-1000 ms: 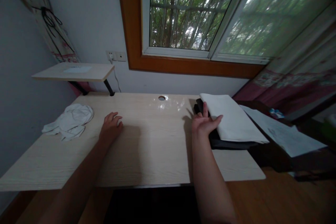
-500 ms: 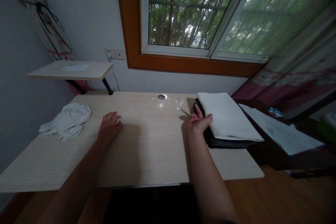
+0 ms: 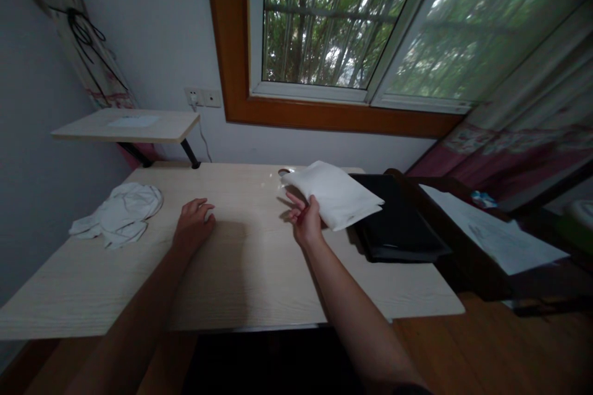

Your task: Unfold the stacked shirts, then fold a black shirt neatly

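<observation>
My right hand [image 3: 306, 221] is closed on the near left edge of a folded white sheet [image 3: 340, 194], thumb on top and fingers underneath. Whether the sheet is cloth or paper I cannot tell. It hangs tilted above the desk [image 3: 278, 284], its right end over a flat black folder-like thing [image 3: 401, 219]. My left hand [image 3: 194, 222] rests on the desktop with fingers loosely bent and apart, holding nothing. To its left lies a crumpled white cloth [image 3: 118, 213].
A small raised shelf [image 3: 162, 128] with a paper on it stands at the back left. At the right, a dark piece of furniture [image 3: 482, 278] bears a large paper sheet [image 3: 491, 231]. Behind the desk are a wall and a window [image 3: 343, 24].
My right hand has lifted the white sheet off the black folder-like thing and carried it left, uncovering the black top. My left hand has stayed put.
</observation>
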Tool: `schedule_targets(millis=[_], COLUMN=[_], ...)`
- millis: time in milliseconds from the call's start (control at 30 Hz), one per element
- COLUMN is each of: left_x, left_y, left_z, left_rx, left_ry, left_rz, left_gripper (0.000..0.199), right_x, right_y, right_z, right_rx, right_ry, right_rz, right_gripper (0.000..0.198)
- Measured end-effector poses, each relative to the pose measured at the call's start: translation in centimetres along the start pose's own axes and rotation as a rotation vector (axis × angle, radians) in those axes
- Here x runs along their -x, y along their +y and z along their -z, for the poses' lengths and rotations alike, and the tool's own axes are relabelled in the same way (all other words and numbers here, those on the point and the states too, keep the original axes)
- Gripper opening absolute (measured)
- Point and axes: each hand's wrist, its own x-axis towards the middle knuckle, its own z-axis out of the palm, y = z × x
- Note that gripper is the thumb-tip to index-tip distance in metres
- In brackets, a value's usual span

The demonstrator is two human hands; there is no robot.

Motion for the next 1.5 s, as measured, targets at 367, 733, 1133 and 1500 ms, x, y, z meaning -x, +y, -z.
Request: schedule_targets(millis=[367, 733, 1133, 1500], left_x=[-0.3, -0.2, -0.1, -0.1], left_y=[-0.5, 0.2, 1.9, 1.4], left_z=[0.5, 0.8, 1.9, 2.5], left_rx=[0.103, 0.163, 0.217, 0.292], left_ry=[0.034, -0.048, -0.179, -0.159], left_rz=[0.137, -0.099, -0.246, 0.123], left_gripper=[0.032, 0.027, 0.028, 0.033], right_x=[0.2, -1.6, 0.1, 2.1], right_y=[0.2, 1.5, 2.6, 2.7], right_z=[1.0, 2.4, 1.7, -0.9], right_rx=[0.163, 0.652, 1.137, 1.072], right_ry=[-0.257, -0.089, -0.595, -0.844], right_rz=[-0.25, 0.433, 0.707, 0.781], right_gripper=[0.036, 0.037, 0.04, 0.034])
